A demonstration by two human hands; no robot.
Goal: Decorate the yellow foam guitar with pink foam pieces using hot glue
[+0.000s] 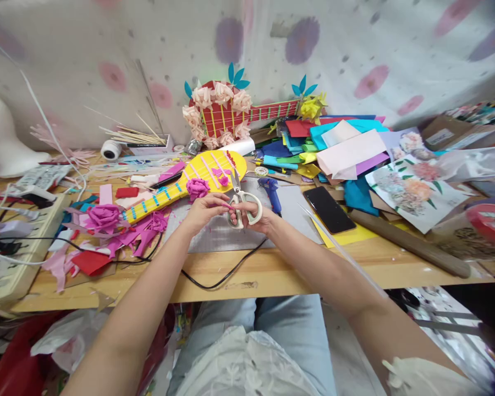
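My right hand point(262, 217) is closed around a pair of scissors point(253, 199) with pale handles, the blades pointing up and away from me. The fingertips of my left hand point(206, 212) pinch a small piece of pink crepe paper point(230, 207) and meet the right fingertips there. Both hands are over a grey cutting mat point(291, 217). Just beyond them lies a yellow guitar-shaped craft point(214, 170) with pink strips and a magenta paper rose point(197, 188) on it. A blue glue gun point(271, 193) rests to the right of the scissors.
A red guitar craft point(226, 118) with pale paper flowers leans at the back. To the right are a phone point(329, 210), a wooden stick point(408, 242) and piled coloured paper point(350, 148). Magenta scraps point(142, 234) and a power strip point(37, 247) occupy the left. A black cable point(214, 287) loops in front.
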